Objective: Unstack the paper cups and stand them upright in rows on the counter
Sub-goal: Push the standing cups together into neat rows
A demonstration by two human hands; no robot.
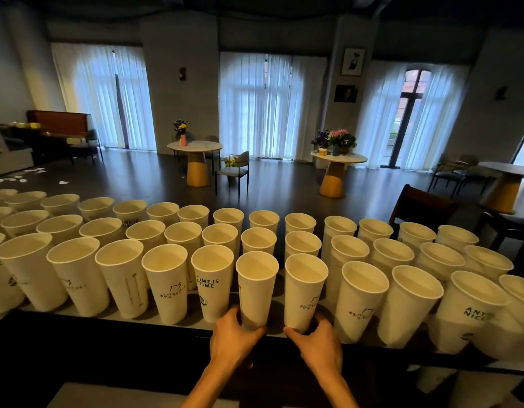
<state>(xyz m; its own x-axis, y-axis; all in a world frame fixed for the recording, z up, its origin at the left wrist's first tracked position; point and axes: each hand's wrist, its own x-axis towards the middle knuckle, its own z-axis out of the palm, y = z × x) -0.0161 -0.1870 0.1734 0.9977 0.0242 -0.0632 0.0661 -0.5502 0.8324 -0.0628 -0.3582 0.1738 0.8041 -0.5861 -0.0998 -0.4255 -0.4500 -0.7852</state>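
The left hand grips the base of 1 cup; the right hand grips its neighbour. Both cups stand upright in the nearest of 3 rows on the counter. Judged: placing step; next, release without tipping either.

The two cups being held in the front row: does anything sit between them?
No. In the head view, only a bare gap of dark counter separates the left-hand cup from the right-hand cup.
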